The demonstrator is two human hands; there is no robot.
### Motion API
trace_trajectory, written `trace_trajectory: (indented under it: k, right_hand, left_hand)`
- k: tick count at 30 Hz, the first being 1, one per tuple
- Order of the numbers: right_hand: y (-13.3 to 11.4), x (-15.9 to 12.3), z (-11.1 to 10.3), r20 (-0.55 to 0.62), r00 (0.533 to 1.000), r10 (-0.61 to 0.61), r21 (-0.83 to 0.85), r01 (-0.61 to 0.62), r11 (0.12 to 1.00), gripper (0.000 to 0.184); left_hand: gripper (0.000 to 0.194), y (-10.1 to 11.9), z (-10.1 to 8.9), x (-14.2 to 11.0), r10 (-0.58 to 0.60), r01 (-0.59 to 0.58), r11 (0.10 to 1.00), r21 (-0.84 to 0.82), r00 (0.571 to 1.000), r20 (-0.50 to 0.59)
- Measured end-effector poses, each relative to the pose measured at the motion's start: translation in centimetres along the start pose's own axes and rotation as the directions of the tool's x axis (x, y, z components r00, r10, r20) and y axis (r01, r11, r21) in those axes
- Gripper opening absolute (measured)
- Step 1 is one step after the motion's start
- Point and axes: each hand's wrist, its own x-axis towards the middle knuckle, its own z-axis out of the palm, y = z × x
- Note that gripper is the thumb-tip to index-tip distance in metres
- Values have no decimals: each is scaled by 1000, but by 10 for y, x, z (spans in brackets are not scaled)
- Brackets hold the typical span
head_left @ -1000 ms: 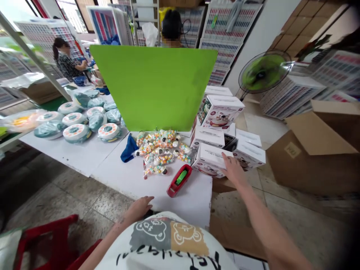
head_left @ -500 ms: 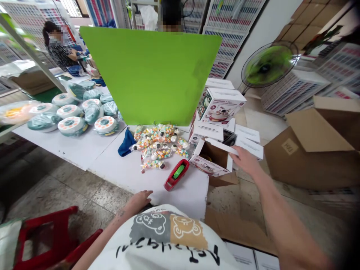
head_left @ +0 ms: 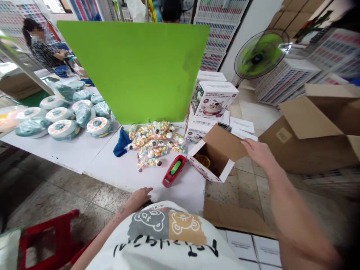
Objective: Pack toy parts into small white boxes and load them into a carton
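An open printed carton box [head_left: 203, 171] sits at the right edge of the white table, with a yellow round part [head_left: 203, 160] visible inside. My right hand [head_left: 257, 150] pinches the far corner of its lid flap [head_left: 225, 141], which stands raised and shows its brown inner side. Low at the table's front edge, my left hand [head_left: 140, 198] lies with fingers stretched out, holding nothing. Between the hands is a red tape dispenser [head_left: 173, 171] with a green roll. Behind it lies a pile of clear bags [head_left: 156, 140] with small colourful pieces.
A green board [head_left: 135, 71] stands across the table. Stacked printed boxes [head_left: 215, 99] are behind the open one. Wrapped round teal-and-white toys [head_left: 64, 129] cover the left table. A large brown carton [head_left: 303, 146], a fan [head_left: 260, 56] and a red stool [head_left: 52, 240] stand around. A co-worker [head_left: 42, 47] sits far left.
My right hand has lifted the box's lid flap and swung it outward, so more of the inside shows. The view has shifted slightly; my left hand stays by the table edge.
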Motion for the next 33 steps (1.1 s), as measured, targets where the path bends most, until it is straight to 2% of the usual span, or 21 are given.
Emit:
trace_trajectory:
  k: [3,5,11,15,19,22,25,27,31,33]
  right_hand:
    - [1,-7,-11,88,995,47,238,-67,969,34]
    - [-2,-14,-17,132,988,83,331,-122,936,32]
    - [-5,-35,-20,98,985,141,586,-171,792,33]
    - [0,-47,-19,68,969,237,660,-222,718,29]
    - [9,-62,-19,83,961,265,711,-243,660,30]
    - [24,-73,-19,110,958,264,710,-262,653,34]
    - [43,-84,-23,117,953,278,688,-280,669,37]
    - [53,-90,-26,116,951,286,698,-283,657,39]
    - [62,-95,-29,148,946,290,761,-296,577,42]
    - [62,-94,-24,165,938,306,775,-315,548,41]
  left_hand:
    - [48,3,-7,3,41,-41,999,-19,999,-23]
    - [46,6,-13,7,64,-66,997,-39,997,-53]
    - [43,25,-40,24,153,-165,984,-67,975,-159]
    - [42,44,-63,35,217,-237,968,-87,958,-189]
    - [42,65,-85,49,281,-315,939,-141,934,-222]
    - [53,83,-98,61,320,-373,910,-182,909,-268]
    - [83,105,-106,74,373,-426,883,-197,891,-259]
    - [103,121,-109,81,483,-526,823,-214,847,-222]
    - [131,149,-115,87,730,-738,605,-298,664,-163]
    - [136,159,-114,87,783,-771,533,-350,606,-141]
